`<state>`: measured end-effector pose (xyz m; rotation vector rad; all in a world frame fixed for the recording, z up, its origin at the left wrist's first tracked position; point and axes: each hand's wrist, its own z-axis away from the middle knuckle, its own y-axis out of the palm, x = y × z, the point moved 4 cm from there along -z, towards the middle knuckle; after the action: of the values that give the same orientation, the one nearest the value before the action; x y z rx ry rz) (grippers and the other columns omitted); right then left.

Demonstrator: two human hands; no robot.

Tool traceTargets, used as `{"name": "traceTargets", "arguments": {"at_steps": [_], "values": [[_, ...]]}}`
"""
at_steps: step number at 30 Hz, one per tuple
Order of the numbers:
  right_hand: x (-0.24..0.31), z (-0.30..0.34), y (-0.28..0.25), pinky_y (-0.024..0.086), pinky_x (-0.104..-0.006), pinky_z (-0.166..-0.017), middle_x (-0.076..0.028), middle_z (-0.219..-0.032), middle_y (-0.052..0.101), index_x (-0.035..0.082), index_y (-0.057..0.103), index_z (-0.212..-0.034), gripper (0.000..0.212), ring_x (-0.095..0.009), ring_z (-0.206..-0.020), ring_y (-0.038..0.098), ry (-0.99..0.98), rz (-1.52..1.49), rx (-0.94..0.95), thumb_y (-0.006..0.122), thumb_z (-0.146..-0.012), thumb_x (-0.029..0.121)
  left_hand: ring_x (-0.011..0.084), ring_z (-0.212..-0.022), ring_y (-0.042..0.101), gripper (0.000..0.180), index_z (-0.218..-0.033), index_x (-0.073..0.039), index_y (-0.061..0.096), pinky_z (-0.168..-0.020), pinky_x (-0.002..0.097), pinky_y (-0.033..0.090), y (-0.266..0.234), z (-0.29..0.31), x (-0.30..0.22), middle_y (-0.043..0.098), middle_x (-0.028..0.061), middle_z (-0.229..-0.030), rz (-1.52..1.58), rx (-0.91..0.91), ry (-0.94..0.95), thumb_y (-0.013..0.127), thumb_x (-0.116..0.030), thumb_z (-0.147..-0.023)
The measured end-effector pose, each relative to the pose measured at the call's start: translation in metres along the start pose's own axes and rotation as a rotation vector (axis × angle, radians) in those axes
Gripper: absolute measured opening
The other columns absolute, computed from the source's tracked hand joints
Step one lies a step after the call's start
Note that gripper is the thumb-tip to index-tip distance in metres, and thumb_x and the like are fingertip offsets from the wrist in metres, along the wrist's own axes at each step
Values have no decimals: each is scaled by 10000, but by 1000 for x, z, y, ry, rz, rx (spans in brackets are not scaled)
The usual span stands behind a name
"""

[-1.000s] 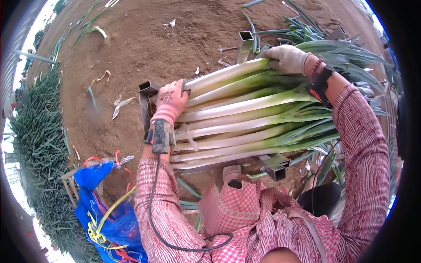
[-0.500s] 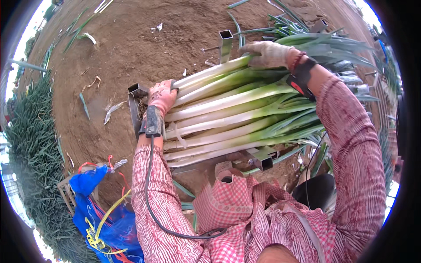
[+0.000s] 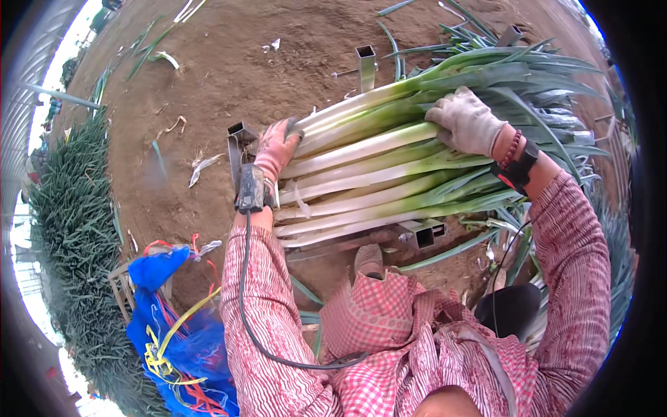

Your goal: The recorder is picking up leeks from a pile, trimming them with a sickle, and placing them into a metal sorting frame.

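Note:
A thick bundle of leeks (image 3: 375, 161) lies crosswise in front of me, white stalks to the left and green leaves fanning right. My left hand (image 3: 276, 149), in a pink soiled glove, is closed about the white ends of the upper stalks. Over the green part, my right hand (image 3: 467, 124) in a pale grey glove has its fingers curled onto a leek; the fingertips are partly hidden. Beneath the bundle is a metal frame, with a square-tube post (image 3: 366, 68) on the far side and a tube end (image 3: 422, 234) on the near side.
Another frame post (image 3: 240, 135) stands just left of my left hand. A dense mass of green leaves (image 3: 73, 243) fills the left side. Near my left arm lie blue netting (image 3: 187, 347) and a yellow strap (image 3: 180, 323). Leaf scraps litter the brown soil (image 3: 229, 76).
My right hand has come down from the upper edge of the bundle onto the green part further right. My left hand stays at the white ends. The whole view has shifted slightly.

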<state>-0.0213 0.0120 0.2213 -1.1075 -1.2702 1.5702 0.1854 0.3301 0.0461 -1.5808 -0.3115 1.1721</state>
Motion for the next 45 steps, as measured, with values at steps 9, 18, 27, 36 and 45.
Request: {"name": "traceTargets", "arguments": {"at_steps": [9, 18, 27, 36, 45], "values": [[-14, -15, 26, 345, -491, -1072, -63, -1204, 625, 153, 718, -1032, 255, -306, -1197, 531, -80, -201, -191, 732, -786, 220, 408, -1477, 264, 756, -1538, -68, 331, -1220, 532, 130, 19, 17, -39, 315, 224, -1586, -364, 5, -173, 455, -551, -971], [-3, -37, 24, 354, -464, -1065, -54, -1257, 604, 173, 737, -1042, 276, -294, -1244, 512, 77, -100, 53, 723, -778, 250, 442, -1460, 282, 781, -1520, -18, 337, -1217, 546, 129, 27, 26, -50, 339, 270, -1557, -423, -81, -164, 411, -581, -984], [-3, 48, -21, 399, -468, -1063, -97, -1253, 628, 133, 696, -1169, 358, -332, -1206, 548, 89, -339, -211, 737, -818, 192, 422, -1394, 383, 753, -1466, -14, 419, -1183, 543, 241, 39, 13, -23, 434, 246, -1488, -444, -295, -61, 531, -544, -943], [-3, 448, -28, 522, -396, -863, -108, -1014, 704, 47, 708, -1052, 195, -285, -955, 666, 910, -576, -613, 715, -889, 155, 349, -1170, 590, 454, -1265, 41, 571, -1017, 442, 447, 59, -17, 25, 604, 222, -1301, -380, -337, -18, 573, -298, -962], [9, 617, 63, 518, -361, -799, -95, -907, 707, 60, 713, -1038, 296, -199, -854, 654, 1645, -780, -1009, 637, -943, 330, 239, -1142, 580, 423, -1326, 72, 552, -1024, 361, 442, 48, -91, -154, 619, 150, -1274, 624, 41, 277, 564, -175, -982]]}}
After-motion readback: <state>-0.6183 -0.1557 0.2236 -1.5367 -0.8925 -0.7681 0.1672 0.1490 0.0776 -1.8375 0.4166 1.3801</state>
